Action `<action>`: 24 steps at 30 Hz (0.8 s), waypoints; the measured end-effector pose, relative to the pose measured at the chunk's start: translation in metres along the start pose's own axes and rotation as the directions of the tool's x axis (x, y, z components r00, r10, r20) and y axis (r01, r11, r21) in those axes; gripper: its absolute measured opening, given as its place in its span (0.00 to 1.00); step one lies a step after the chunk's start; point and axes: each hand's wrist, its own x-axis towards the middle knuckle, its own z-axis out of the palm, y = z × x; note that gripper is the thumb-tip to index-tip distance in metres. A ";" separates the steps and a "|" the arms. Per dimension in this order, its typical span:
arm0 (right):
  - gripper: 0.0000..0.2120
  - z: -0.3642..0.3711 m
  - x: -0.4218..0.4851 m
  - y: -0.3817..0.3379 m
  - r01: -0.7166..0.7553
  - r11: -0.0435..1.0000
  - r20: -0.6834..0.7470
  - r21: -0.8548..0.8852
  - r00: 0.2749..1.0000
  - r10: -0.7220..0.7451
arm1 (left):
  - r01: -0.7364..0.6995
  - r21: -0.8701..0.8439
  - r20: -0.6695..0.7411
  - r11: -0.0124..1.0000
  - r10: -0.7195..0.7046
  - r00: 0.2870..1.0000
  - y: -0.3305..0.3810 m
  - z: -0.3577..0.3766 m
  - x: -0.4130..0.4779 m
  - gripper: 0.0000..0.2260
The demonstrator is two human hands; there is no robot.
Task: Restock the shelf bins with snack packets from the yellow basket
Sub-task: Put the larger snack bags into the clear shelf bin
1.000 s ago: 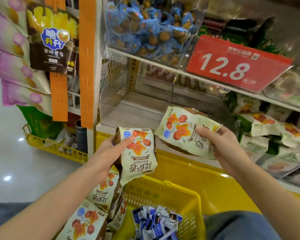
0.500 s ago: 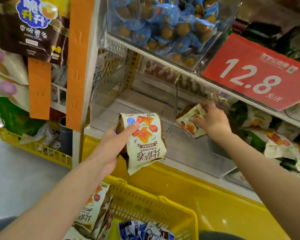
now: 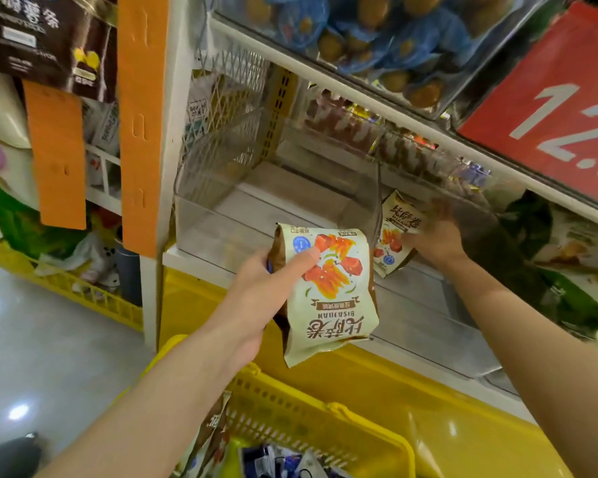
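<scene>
My left hand (image 3: 263,298) grips a cream and brown snack packet (image 3: 332,291) with orange pictures, held upside down in front of the clear shelf bin (image 3: 201,219). My right hand (image 3: 435,236) reaches inside the bin's right compartment and holds a second packet of the same kind (image 3: 396,229), thumb on its front, its lower corner near the bin floor. The hand is blurred. Below, the yellow basket (image 3: 325,422) holds more such packets (image 3: 214,432) and small blue and white ones (image 3: 283,464).
A clear divider (image 3: 377,201) splits the bin. Above it sits a bin of blue wrapped snacks (image 3: 359,32) and a red price sign (image 3: 549,98). Green and white packets (image 3: 567,246) fill the bin to the right. Orange strips (image 3: 142,115) hang left; another yellow basket (image 3: 66,284) stands on the floor.
My right hand has carried its packet deeper into the bin and turned it upright. My left hand with its packet has risen closer to the bin front.
</scene>
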 end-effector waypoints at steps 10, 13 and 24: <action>0.27 -0.003 0.006 0.015 -0.389 0.875 0.257 0.289 0.912 0.321 | 0.000 0.015 0.035 1.000 -0.001 0.999 -0.002 0.004 0.002 0.13; 0.23 -0.005 0.019 0.007 -0.277 0.923 0.134 0.267 0.959 0.249 | 0.002 0.001 0.034 1.000 -0.002 0.999 -0.002 0.003 0.004 0.13; 0.25 0.024 0.068 0.010 -0.280 0.940 0.100 0.193 0.959 0.265 | -0.006 0.014 0.024 1.000 0.005 1.000 -0.006 0.000 0.012 0.14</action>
